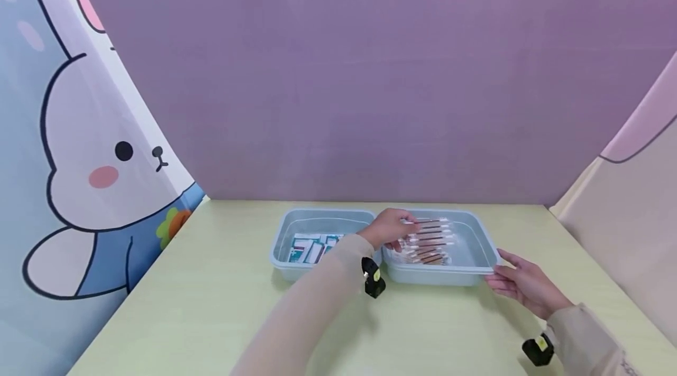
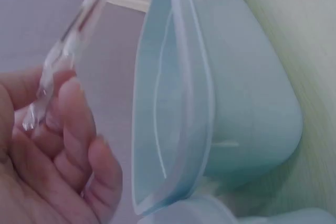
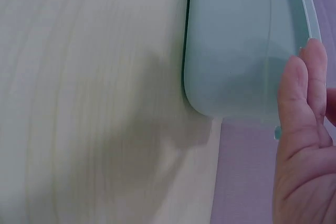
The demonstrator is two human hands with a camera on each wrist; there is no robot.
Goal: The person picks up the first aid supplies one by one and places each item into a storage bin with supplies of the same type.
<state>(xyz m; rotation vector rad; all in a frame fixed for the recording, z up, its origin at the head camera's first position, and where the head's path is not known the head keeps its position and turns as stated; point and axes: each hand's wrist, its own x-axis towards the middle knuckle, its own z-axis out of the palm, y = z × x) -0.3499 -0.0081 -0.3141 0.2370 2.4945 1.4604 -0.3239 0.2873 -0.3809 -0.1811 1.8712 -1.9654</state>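
Observation:
My left hand (image 1: pixel 390 227) is over the left side of the right-hand light blue plastic tub (image 1: pixel 465 277). It pinches a clear-wrapped packet of cotton swabs (image 2: pixel 79 27) with brown sticks, upright above the fingers in the left wrist view. Inside that tub lie several more cotton swabs (image 1: pixel 436 241) with brown sticks and white tips, in clear wrapping. My right hand (image 1: pixel 526 286) grips the tub's near right corner, thumb at the rim and fingers against the outer wall (image 3: pixel 236 72).
Close beside it on the left stands a second light blue tub (image 1: pixel 296 273) holding several white-and-teal packets (image 1: pixel 312 247). Both tubs stand on a pale yellow wood-grain table (image 1: pixel 211 305). A purple backdrop (image 1: pixel 338 100) rises behind, with a rabbit-print cloth (image 1: pixel 95 188) at left.

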